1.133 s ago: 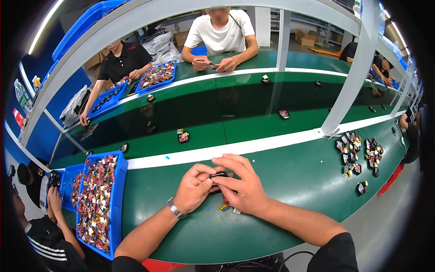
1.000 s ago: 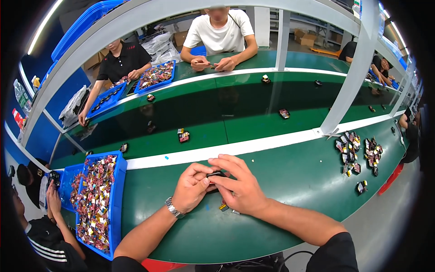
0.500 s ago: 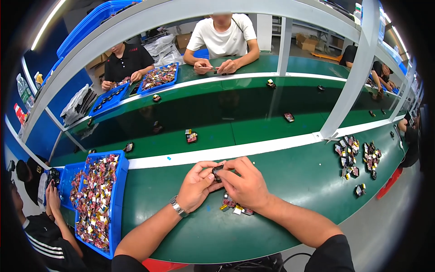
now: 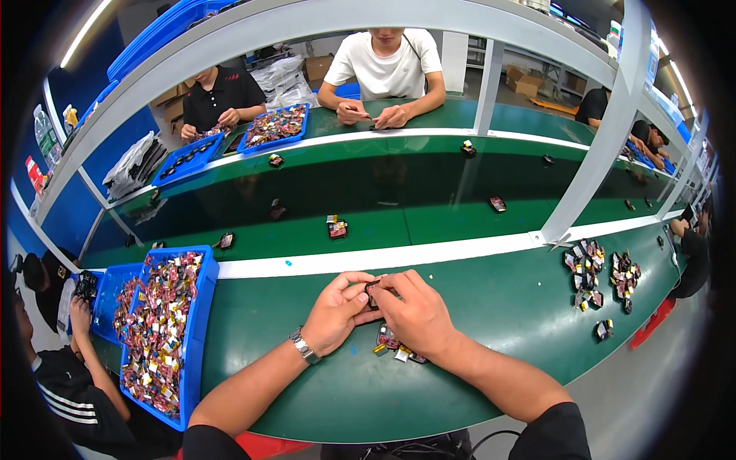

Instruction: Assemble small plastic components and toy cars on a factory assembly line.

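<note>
While my left hand [image 4: 336, 313] and right hand [image 4: 410, 310] stay pinched on the small dark part [image 4: 372, 294], loose pieces [image 4: 392, 346] now show beneath my right palm near the worktop's [image 4: 491, 307] front edge.

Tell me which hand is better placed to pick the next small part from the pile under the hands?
Probably the right hand. The loose parts lie directly under its wrist, while the left hand sits further to the side. Both hands pinch one small dark part, so the left could hold it alone.

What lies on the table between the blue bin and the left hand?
Nothing: in the head view, only bare green table lies between the blue bin and the left hand.
</note>
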The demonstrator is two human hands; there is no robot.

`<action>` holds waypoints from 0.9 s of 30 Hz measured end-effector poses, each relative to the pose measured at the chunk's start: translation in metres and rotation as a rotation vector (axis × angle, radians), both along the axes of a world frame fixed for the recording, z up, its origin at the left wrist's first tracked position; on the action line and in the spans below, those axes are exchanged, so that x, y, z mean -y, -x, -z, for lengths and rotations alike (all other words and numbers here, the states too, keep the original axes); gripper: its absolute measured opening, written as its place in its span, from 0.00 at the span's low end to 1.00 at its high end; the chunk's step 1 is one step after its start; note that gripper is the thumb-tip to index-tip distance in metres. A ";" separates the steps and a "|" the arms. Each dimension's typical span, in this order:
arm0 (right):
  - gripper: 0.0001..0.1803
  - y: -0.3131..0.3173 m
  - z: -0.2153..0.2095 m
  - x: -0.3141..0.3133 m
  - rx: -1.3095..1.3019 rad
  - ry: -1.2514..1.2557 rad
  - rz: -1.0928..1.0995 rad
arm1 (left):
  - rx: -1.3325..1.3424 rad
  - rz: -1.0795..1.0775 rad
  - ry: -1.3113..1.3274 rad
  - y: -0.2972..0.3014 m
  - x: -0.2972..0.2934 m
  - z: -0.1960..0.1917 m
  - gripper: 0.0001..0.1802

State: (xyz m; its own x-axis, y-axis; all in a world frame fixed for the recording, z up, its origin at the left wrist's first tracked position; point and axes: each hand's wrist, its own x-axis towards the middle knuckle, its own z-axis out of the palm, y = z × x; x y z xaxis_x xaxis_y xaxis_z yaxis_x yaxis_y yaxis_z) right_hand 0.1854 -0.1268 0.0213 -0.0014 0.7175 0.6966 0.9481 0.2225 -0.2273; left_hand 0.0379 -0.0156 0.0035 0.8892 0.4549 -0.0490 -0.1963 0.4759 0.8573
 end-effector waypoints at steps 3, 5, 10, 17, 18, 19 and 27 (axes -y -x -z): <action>0.11 -0.003 0.007 -0.003 0.008 -0.044 -0.006 | 0.013 -0.029 0.003 -0.002 0.003 -0.001 0.15; 0.10 -0.003 0.007 -0.006 -0.002 -0.026 -0.007 | 0.009 -0.051 -0.018 -0.004 0.002 -0.002 0.15; 0.11 0.006 -0.003 -0.012 -0.095 -0.039 -0.029 | -0.003 -0.104 0.008 -0.001 -0.007 0.004 0.18; 0.13 -0.074 0.013 -0.095 -0.225 0.004 0.120 | 0.080 -0.320 -0.112 -0.004 -0.039 0.008 0.30; 0.13 -0.093 0.016 -0.108 -0.221 0.045 0.201 | 0.037 -0.391 -0.267 -0.001 -0.046 0.010 0.29; 0.13 -0.107 0.016 -0.115 -0.228 0.103 0.272 | 0.013 -0.435 -0.294 0.003 -0.050 0.011 0.22; 0.33 -0.052 0.012 -0.131 -0.140 0.309 0.457 | -0.085 -0.452 -0.325 0.000 -0.055 0.017 0.10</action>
State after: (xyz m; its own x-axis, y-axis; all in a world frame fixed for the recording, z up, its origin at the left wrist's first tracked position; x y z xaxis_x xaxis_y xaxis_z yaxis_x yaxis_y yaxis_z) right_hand 0.2376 0.0039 0.0091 0.4341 0.7941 0.4253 0.8887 -0.3000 -0.3468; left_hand 0.0382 0.0389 -0.0137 0.6017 0.7931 0.0944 -0.2430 0.0692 0.9676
